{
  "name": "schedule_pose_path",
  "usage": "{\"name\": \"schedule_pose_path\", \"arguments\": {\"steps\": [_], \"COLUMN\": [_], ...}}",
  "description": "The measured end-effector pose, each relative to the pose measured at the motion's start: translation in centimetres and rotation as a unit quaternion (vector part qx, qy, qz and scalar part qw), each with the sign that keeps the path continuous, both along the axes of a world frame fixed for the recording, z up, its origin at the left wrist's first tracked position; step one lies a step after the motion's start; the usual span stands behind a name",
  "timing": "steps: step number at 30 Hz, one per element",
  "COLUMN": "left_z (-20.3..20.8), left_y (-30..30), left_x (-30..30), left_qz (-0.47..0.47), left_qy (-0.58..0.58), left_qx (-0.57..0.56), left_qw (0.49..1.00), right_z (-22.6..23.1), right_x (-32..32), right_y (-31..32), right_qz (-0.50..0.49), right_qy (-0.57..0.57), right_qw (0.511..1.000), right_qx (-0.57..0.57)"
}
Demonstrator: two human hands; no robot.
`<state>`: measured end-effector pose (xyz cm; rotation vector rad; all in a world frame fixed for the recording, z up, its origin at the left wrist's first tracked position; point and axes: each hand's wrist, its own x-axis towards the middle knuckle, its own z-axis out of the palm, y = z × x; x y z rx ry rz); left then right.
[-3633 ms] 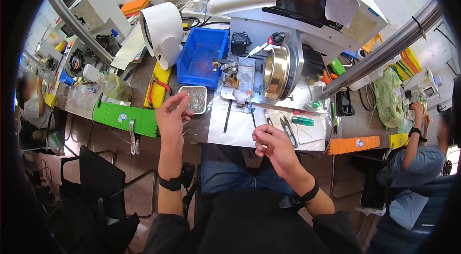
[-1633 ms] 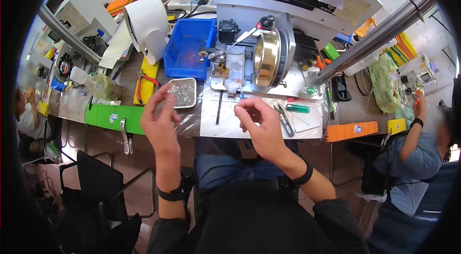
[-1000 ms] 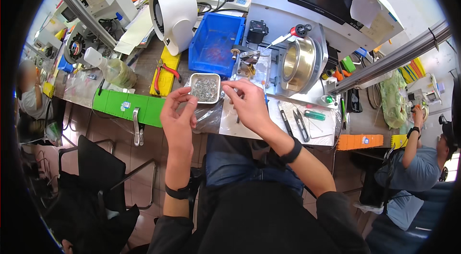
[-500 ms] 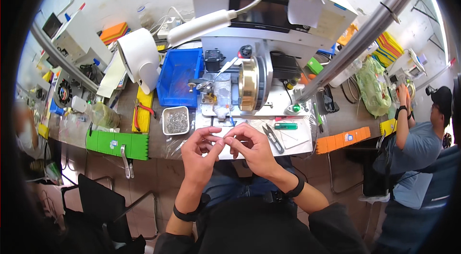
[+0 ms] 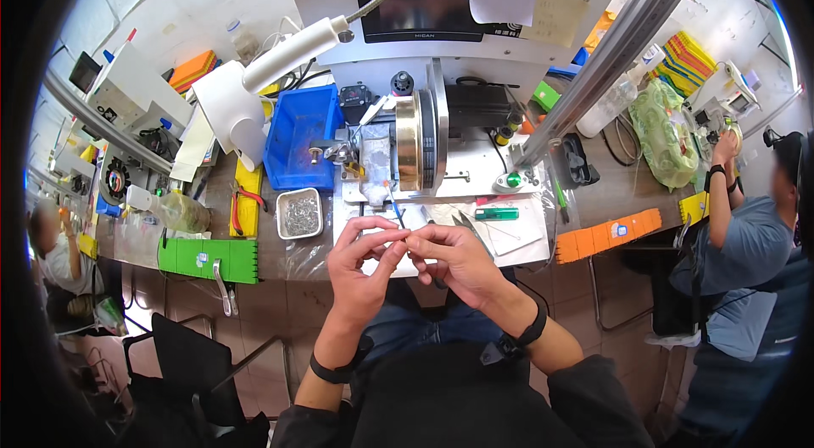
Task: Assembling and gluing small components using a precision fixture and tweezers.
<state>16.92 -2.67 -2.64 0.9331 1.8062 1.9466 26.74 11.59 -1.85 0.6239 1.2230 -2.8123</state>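
Note:
My left hand (image 5: 363,268) and my right hand (image 5: 455,263) meet over the front edge of the bench. Both are closed in a pinch, with thumb and fingertips touching one another. Whatever they hold between the tips is too small to make out. Just beyond the fingers is a small bench machine with a gold-rimmed wheel (image 5: 409,147). A thin blue stick-like tool (image 5: 395,205) leans near its base. Dark snips (image 5: 468,226), partly hidden by my right hand, lie beside a green flat case (image 5: 497,214) on white sheets.
Left of the machine are a blue bin (image 5: 297,180), a white tray (image 5: 300,234) of small metal pieces and red-handled pliers (image 5: 239,209). A white lamp (image 5: 288,54) and a slanting metal post (image 5: 606,62) rise over the bench. Another person (image 5: 736,223) works at right.
The view has shifted a little. My hands stay together, with the fingertips drawn closer; the right fingers are straighter and the snips are now more covered by that hand.

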Motion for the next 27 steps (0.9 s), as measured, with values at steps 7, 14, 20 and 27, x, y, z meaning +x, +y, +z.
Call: {"name": "schedule_pose_path", "arguments": {"steps": [7,14,20,27], "left_z": [-0.1,0.8,2.9,3.5], "left_y": [0.9,0.8,1.6,5.1], "left_x": [0.2,0.8,-3.9,-9.0], "left_qz": [0.085,0.097,0.275,0.262], "left_qy": [0.098,0.186,0.266,0.452], "left_qx": [-0.017,-0.084,-0.075,-0.245], "left_qw": [0.991,0.974,0.921,0.816], "right_z": [-0.6,-1.8,-2.0,-0.8], "right_x": [0.0,-0.4,-0.3,-0.5], "right_y": [-0.7,-1.3,-1.2,-2.3], "right_qz": [-0.078,-0.118,-0.172,-0.136], "right_qy": [0.03,0.067,0.067,0.07], "right_qw": [0.991,0.973,0.964,0.974], "right_qx": [0.105,0.185,0.194,0.168]}}
